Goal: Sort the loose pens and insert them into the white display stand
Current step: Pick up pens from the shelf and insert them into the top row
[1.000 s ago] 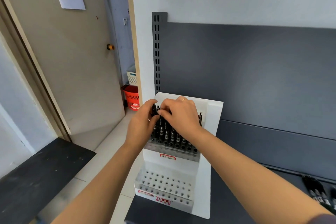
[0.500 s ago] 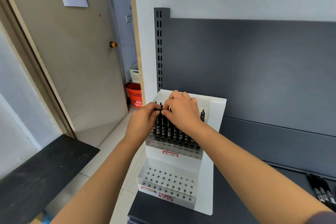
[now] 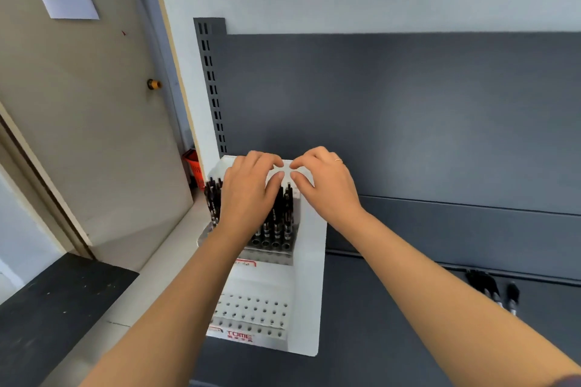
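Observation:
The white display stand [image 3: 309, 276] sits at the left end of a dark grey shelf [image 3: 393, 324]. Its upper tier is packed with upright black pens [image 3: 276, 220]. The lower tier [image 3: 251, 311] shows rows of bare holes. My left hand [image 3: 248, 195] hovers over the pen tops with fingers loosely curled, hiding much of the upper tier. My right hand [image 3: 327, 188] is level with it, just right of the pens, fingers and thumb bent with nothing between them. A few loose black pens [image 3: 490, 289] lie on the shelf at the right.
A grey back panel with a slotted upright [image 3: 213, 88] rises behind the stand. A beige door [image 3: 88, 122] and a red basket [image 3: 195, 166] are at the left. A black bench [image 3: 47, 308] stands low at the left.
My hands, which were pinched together over the pens, have come apart. The right hand has moved right, off the pens. The view has shifted closer and downward.

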`<state>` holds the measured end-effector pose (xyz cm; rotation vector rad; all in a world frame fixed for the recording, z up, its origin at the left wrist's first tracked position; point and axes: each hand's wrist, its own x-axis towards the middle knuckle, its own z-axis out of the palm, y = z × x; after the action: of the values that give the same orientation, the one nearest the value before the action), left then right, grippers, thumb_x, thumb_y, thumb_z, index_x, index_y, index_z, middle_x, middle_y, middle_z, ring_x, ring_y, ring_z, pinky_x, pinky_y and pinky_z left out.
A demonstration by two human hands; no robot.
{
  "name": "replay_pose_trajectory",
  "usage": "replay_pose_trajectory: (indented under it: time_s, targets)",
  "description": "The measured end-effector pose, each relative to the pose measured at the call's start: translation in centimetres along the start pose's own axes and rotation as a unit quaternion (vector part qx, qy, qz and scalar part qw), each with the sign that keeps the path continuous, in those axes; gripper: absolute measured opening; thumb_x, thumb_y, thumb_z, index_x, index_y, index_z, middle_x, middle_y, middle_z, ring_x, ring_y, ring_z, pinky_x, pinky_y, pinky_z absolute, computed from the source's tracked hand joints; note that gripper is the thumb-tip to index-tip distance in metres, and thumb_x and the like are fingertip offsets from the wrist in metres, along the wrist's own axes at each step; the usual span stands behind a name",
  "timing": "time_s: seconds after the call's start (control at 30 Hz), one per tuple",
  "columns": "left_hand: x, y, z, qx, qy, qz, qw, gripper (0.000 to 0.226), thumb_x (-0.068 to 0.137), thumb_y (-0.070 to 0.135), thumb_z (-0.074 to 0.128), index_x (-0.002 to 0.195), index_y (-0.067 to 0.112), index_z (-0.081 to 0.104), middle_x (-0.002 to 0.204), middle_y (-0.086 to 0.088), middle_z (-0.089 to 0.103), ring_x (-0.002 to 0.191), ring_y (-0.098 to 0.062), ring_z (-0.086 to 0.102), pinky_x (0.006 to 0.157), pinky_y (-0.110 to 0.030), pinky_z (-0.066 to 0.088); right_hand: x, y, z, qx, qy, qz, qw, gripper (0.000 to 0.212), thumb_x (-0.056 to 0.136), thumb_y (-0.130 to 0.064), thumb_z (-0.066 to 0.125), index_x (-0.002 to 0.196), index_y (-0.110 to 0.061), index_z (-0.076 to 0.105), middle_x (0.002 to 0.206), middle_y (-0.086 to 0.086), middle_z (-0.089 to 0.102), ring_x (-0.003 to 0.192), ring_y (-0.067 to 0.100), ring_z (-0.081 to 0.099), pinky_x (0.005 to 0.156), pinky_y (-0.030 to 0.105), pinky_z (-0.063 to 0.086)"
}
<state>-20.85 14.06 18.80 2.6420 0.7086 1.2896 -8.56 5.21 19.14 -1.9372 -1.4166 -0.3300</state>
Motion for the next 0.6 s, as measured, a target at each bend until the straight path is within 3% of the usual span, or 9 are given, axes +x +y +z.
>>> replay_pose_trajectory:
  time_s: [0.13, 0.3, 0.47, 0.6]
  targets:
    - [0.7, 5.6, 3.1, -0.021, -0.044, 0.041, 0.998, 0.014, 0.092, 0.021, 0.055, 0.102, 0.016, 0.063, 0.101, 0.000, 0.062, 0.092, -0.021, 0.053, 0.077, -0.031, 0.038, -2.4, 5.0, -3.8, -0.024, -0.010, 0.022, 0.999, 0.020, 0.095, -0.030, 0.052, 0.108, -0.022, 0.065, 0.111, -0.004, 0.056, 0.104, 0.017, 0.049, 0.076, 0.026, 0.041]
    - [0.6, 12.5, 8.2, -0.060, -0.117, 0.064, 0.989, 0.014, 0.092, 0.021, 0.053, 0.102, 0.018, 0.062, 0.093, 0.003, 0.063, 0.089, -0.022, 0.052, 0.079, -0.036, 0.042, -6.0, 12.1, -8.9, -0.018, -0.035, 0.083, 0.996, 0.019, 0.095, -0.029, 0.052, 0.108, -0.023, 0.063, 0.109, -0.005, 0.058, 0.100, 0.016, 0.054, 0.081, 0.035, 0.049]
    - [-1.1, 18.8, 13.5, -0.092, -0.181, 0.078, 0.976, 0.016, 0.093, 0.023, 0.051, 0.105, 0.018, 0.061, 0.093, 0.004, 0.061, 0.089, -0.019, 0.051, 0.082, -0.033, 0.042, -10.5, 19.4, -12.8, -0.035, -0.075, 0.145, 0.986, 0.018, 0.095, -0.029, 0.051, 0.107, -0.024, 0.063, 0.096, -0.007, 0.058, 0.088, 0.014, 0.057, 0.076, 0.032, 0.049]
    - [-3.0, 23.2, 17.7, -0.091, -0.244, 0.082, 0.962, 0.016, 0.095, 0.026, 0.048, 0.107, 0.021, 0.058, 0.097, 0.006, 0.060, 0.093, -0.016, 0.049, 0.082, -0.029, 0.039, -14.5, 25.1, -14.8, -0.031, -0.112, 0.223, 0.968, 0.017, 0.094, -0.028, 0.052, 0.104, -0.023, 0.065, 0.099, -0.005, 0.062, 0.092, 0.014, 0.058, 0.080, 0.033, 0.050]
